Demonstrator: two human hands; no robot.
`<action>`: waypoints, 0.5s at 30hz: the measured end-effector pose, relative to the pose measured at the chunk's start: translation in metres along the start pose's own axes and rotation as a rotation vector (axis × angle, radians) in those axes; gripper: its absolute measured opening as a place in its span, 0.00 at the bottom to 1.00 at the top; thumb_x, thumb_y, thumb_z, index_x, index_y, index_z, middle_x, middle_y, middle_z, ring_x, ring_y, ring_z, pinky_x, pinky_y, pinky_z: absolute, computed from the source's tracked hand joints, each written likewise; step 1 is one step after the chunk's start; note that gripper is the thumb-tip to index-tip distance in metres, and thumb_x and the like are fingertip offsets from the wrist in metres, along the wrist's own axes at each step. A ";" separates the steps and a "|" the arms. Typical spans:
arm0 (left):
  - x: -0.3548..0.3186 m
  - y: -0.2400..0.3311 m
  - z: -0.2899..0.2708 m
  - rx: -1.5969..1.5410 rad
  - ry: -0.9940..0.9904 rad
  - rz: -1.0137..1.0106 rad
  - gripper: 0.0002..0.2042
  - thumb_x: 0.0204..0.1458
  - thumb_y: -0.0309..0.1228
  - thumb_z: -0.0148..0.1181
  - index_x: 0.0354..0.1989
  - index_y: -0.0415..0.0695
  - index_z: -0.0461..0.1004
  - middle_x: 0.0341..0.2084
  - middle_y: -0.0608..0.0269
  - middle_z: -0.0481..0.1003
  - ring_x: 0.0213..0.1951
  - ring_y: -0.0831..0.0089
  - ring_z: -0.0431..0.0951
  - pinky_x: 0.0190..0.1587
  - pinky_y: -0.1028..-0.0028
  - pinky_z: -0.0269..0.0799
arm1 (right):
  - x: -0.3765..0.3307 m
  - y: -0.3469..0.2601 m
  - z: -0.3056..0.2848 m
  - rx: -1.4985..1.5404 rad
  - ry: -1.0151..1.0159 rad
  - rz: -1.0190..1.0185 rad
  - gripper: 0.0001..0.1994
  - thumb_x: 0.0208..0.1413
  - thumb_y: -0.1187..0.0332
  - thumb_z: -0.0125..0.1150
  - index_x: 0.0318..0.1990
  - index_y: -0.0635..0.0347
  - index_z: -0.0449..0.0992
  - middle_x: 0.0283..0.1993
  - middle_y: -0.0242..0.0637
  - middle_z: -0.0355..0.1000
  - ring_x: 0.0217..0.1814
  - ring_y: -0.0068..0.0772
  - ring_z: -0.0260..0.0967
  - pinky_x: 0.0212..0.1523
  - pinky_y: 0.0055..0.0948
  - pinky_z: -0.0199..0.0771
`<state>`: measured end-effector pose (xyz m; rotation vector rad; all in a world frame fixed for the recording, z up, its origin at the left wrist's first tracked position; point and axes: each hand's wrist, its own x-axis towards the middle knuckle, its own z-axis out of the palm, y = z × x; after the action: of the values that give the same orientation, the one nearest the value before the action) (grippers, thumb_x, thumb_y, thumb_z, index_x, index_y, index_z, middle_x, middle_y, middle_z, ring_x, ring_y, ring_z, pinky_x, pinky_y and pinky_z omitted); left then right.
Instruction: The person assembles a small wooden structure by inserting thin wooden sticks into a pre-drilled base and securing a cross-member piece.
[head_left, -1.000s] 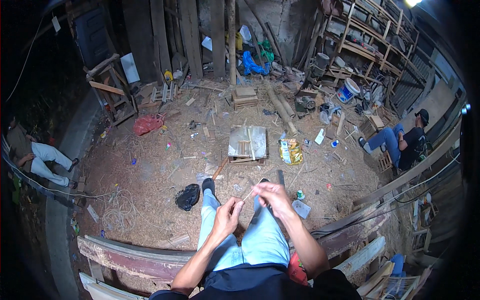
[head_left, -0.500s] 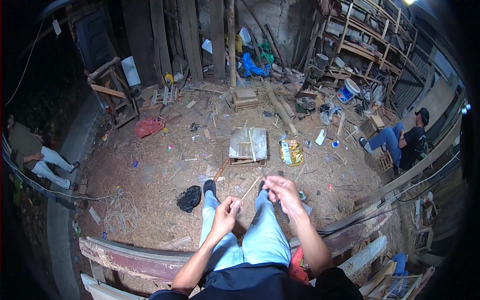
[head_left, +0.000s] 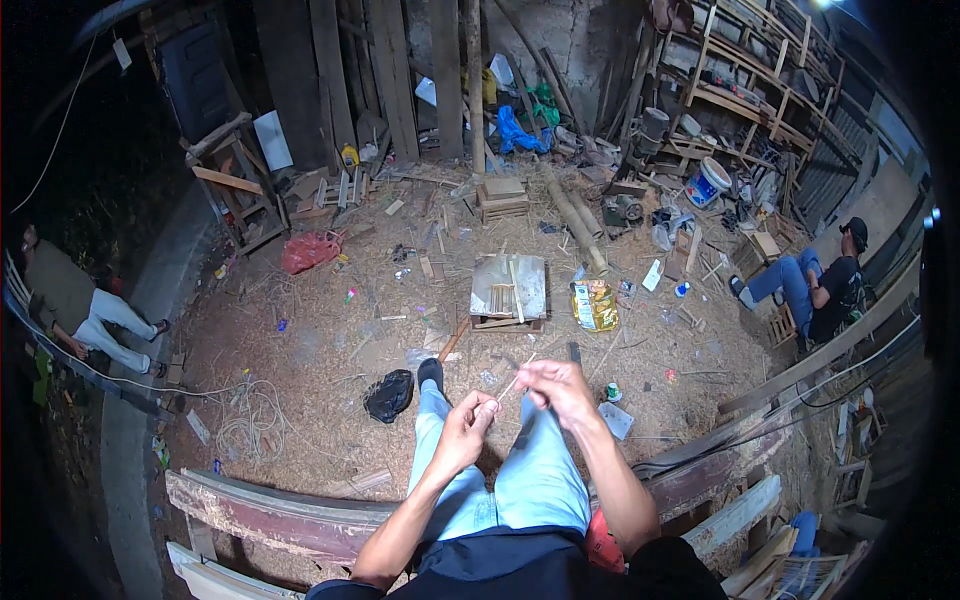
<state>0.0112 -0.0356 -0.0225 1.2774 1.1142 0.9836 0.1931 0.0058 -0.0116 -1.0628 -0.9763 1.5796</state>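
My left hand (head_left: pixel 466 428) is closed in a pinch on the lower end of a thin pale wooden stick (head_left: pixel 514 381), held slanting over my knees. Close to the stick's upper end, my right hand (head_left: pixel 562 394) has its fingers curled in. A narrow dark shape shows at the left of those fingers; what the right hand holds is too small and blurred to name. Beyond my hands, a low wooden stand with a worn pale top (head_left: pixel 483 290) carries several thin sticks. A black plastic bag (head_left: pixel 389 396) lies by my left foot.
A yellow printed packet (head_left: pixel 595 305) lies right of the stand. Bamboo poles (head_left: pixel 574 222) and stacked wood blocks (head_left: pixel 503 196) lie farther back. A red bag (head_left: pixel 305 252) and coiled cord (head_left: pixel 250 425) are at left. One person (head_left: pixel 828 285) sits at right, another (head_left: pixel 80 295) is at far left.
My right hand has come down and closer to the left hand, its fingers now at the stick's upper end. The view has shifted slightly. The person at far left has lowered a hand.
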 end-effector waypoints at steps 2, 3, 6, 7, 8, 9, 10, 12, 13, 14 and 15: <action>-0.003 -0.001 -0.001 -0.013 -0.027 -0.009 0.07 0.59 0.31 0.48 0.34 0.41 0.69 0.18 0.76 0.61 0.21 0.87 0.57 0.24 0.84 0.53 | 0.006 -0.006 -0.015 0.005 0.112 -0.051 0.10 0.52 0.71 0.59 0.39 0.68 0.74 0.28 0.39 0.75 0.17 0.15 0.59 0.16 0.15 0.56; -0.005 -0.005 -0.001 -0.030 -0.043 -0.013 0.07 0.59 0.31 0.48 0.34 0.41 0.70 0.18 0.76 0.61 0.21 0.87 0.57 0.23 0.84 0.52 | 0.008 -0.011 -0.021 0.047 0.175 -0.102 0.10 0.52 0.71 0.59 0.40 0.68 0.74 0.28 0.39 0.74 0.17 0.15 0.59 0.16 0.14 0.56; -0.006 -0.013 -0.006 -0.110 -0.050 -0.053 0.08 0.59 0.34 0.48 0.34 0.43 0.69 0.17 0.76 0.62 0.18 0.88 0.56 0.19 0.84 0.50 | 0.011 -0.019 -0.038 0.050 0.205 -0.076 0.11 0.52 0.72 0.59 0.42 0.68 0.74 0.28 0.39 0.75 0.16 0.14 0.58 0.16 0.15 0.56; -0.006 -0.014 -0.006 -0.142 -0.044 -0.071 0.08 0.59 0.35 0.48 0.33 0.44 0.69 0.17 0.77 0.62 0.16 0.88 0.55 0.17 0.84 0.49 | 0.008 -0.018 -0.036 0.015 0.152 -0.061 0.12 0.52 0.72 0.59 0.43 0.68 0.73 0.28 0.38 0.75 0.16 0.14 0.58 0.16 0.15 0.56; -0.005 -0.006 -0.004 -0.209 -0.029 -0.116 0.08 0.59 0.35 0.48 0.34 0.45 0.69 0.17 0.76 0.61 0.15 0.88 0.55 0.16 0.84 0.48 | 0.001 -0.017 -0.028 -0.021 0.105 -0.041 0.12 0.52 0.72 0.59 0.44 0.68 0.73 0.29 0.38 0.75 0.16 0.14 0.58 0.16 0.14 0.56; -0.002 -0.007 -0.004 -0.251 -0.044 -0.141 0.08 0.59 0.35 0.48 0.35 0.45 0.68 0.17 0.76 0.61 0.15 0.88 0.55 0.16 0.84 0.47 | -0.004 -0.015 -0.021 -0.058 0.055 -0.027 0.13 0.52 0.72 0.59 0.45 0.68 0.73 0.29 0.38 0.75 0.16 0.14 0.58 0.16 0.14 0.57; 0.000 -0.008 -0.005 -0.292 -0.059 -0.167 0.07 0.59 0.35 0.48 0.35 0.45 0.68 0.17 0.76 0.61 0.15 0.88 0.54 0.16 0.84 0.47 | -0.008 -0.007 -0.014 -0.055 -0.028 0.013 0.15 0.53 0.72 0.59 0.47 0.68 0.72 0.29 0.37 0.75 0.17 0.14 0.59 0.17 0.14 0.58; 0.002 -0.009 -0.002 -0.344 -0.083 -0.192 0.07 0.59 0.35 0.48 0.35 0.45 0.67 0.17 0.76 0.61 0.15 0.88 0.54 0.16 0.84 0.46 | -0.012 0.008 0.001 -0.022 -0.169 0.036 0.14 0.53 0.71 0.60 0.46 0.68 0.72 0.29 0.36 0.75 0.18 0.13 0.59 0.18 0.14 0.58; 0.002 -0.007 0.002 -0.334 -0.088 -0.188 0.07 0.59 0.35 0.47 0.35 0.45 0.67 0.17 0.76 0.61 0.15 0.88 0.54 0.16 0.84 0.46 | -0.012 0.016 0.004 -0.002 -0.225 0.046 0.14 0.53 0.71 0.60 0.46 0.68 0.72 0.29 0.36 0.75 0.19 0.13 0.59 0.19 0.14 0.58; 0.001 -0.006 0.002 -0.315 -0.084 -0.187 0.07 0.60 0.35 0.46 0.35 0.45 0.67 0.17 0.76 0.61 0.15 0.88 0.54 0.16 0.84 0.46 | -0.012 0.017 0.008 0.034 -0.219 0.026 0.13 0.53 0.71 0.60 0.43 0.69 0.73 0.29 0.36 0.75 0.19 0.14 0.59 0.18 0.14 0.57; 0.000 -0.005 0.001 -0.297 -0.079 -0.185 0.07 0.60 0.34 0.46 0.35 0.46 0.68 0.16 0.77 0.61 0.14 0.89 0.54 0.16 0.84 0.46 | -0.010 0.015 0.007 0.005 -0.195 0.022 0.12 0.53 0.71 0.60 0.43 0.69 0.74 0.29 0.36 0.75 0.19 0.14 0.59 0.18 0.15 0.57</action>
<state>0.0120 -0.0363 -0.0275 0.9481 0.9653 0.9123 0.1840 -0.0077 -0.0222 -0.9315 -1.0934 1.7265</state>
